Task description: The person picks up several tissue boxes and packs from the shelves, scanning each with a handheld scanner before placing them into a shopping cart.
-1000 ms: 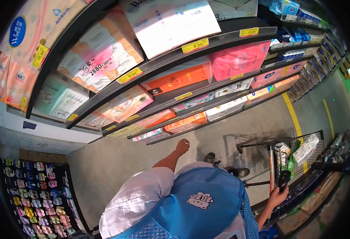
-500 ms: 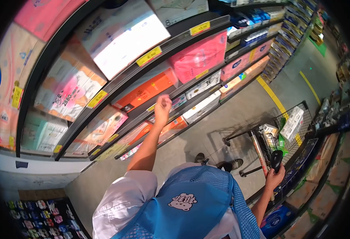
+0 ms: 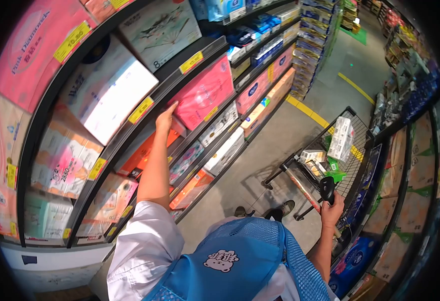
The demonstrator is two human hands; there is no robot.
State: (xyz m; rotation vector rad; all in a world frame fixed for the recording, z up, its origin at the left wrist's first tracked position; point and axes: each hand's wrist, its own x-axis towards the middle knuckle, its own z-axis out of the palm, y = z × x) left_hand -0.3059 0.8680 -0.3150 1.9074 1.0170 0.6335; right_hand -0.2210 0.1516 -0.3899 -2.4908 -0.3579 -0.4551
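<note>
Left hand [image 3: 164,122] has swung up to the pink pack [image 3: 205,94] on the shelf [image 3: 191,136]; grip's at its left edge, can't tell if closed; right hand [image 3: 333,208] wraps a black object [image 3: 326,188]; lopsided tugging might tip the pack.

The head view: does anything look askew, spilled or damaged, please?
Nothing looks spilled or damaged. Only the long white pack in the cart looks a little odd: it lies aslant, not along the sides. The pink pack by the left hand looks whole.
</note>
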